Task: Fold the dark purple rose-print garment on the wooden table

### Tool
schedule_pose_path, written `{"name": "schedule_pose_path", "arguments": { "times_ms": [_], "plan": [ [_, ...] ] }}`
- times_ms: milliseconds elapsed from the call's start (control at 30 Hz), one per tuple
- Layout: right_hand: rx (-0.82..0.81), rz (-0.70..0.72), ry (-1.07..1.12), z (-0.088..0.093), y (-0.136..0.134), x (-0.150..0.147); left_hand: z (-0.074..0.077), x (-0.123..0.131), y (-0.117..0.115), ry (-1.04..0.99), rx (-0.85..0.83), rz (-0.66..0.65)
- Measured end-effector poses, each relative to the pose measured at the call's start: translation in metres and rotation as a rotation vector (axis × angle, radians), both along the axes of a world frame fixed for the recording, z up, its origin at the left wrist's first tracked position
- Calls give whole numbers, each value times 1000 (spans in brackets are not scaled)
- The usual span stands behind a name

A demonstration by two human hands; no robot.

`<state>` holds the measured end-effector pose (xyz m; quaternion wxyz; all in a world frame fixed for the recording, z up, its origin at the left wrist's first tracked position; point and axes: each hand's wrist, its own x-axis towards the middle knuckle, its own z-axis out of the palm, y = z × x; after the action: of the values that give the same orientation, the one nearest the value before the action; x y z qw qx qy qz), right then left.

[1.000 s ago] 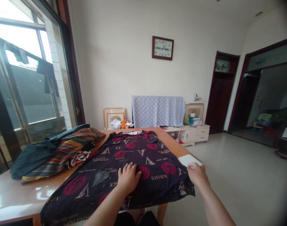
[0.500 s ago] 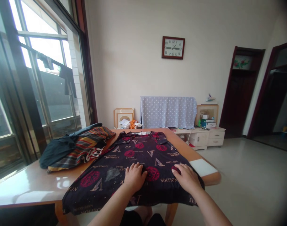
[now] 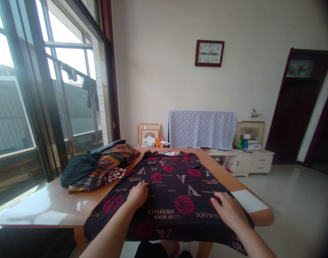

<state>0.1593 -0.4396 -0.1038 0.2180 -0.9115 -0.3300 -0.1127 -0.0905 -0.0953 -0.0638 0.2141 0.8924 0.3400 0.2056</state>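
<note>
A dark shirt (image 3: 164, 182) printed with red round medallions and pale lettering lies spread face up on the wooden table (image 3: 223, 172). Its neckline points to the far side, and its hem hangs over the near edge. My left hand (image 3: 137, 196) rests palm down on the left middle of the shirt, fingers stretched forward. On the right side, my right hand (image 3: 228, 208) lies on the fabric with thumb and fingers apart, partly covering a red medallion. Neither hand grips anything.
A heap of folded clothes (image 3: 104, 166), dark and striped, sits on the table's left part. Beyond the table stands a low white cabinet (image 3: 243, 163) with a spotted cloth (image 3: 203, 129) over something above it. A large window (image 3: 72, 89) is at left.
My left hand has slid left across the shirt, where a grey patch showed before; that patch is now out of sight. My right hand stays on the right side. The view has turned left.
</note>
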Motion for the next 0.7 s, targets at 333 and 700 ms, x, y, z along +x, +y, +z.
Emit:
{"name": "schedule_pose_path", "arguments": {
  "times_ms": [333,700],
  "plan": [
    [7,20,31,-7,13,13,2,-34,67,-66,-16,236],
    [-6,234,50,-5,79,-9,-9,-52,80,15,52,147]
  ]
}}
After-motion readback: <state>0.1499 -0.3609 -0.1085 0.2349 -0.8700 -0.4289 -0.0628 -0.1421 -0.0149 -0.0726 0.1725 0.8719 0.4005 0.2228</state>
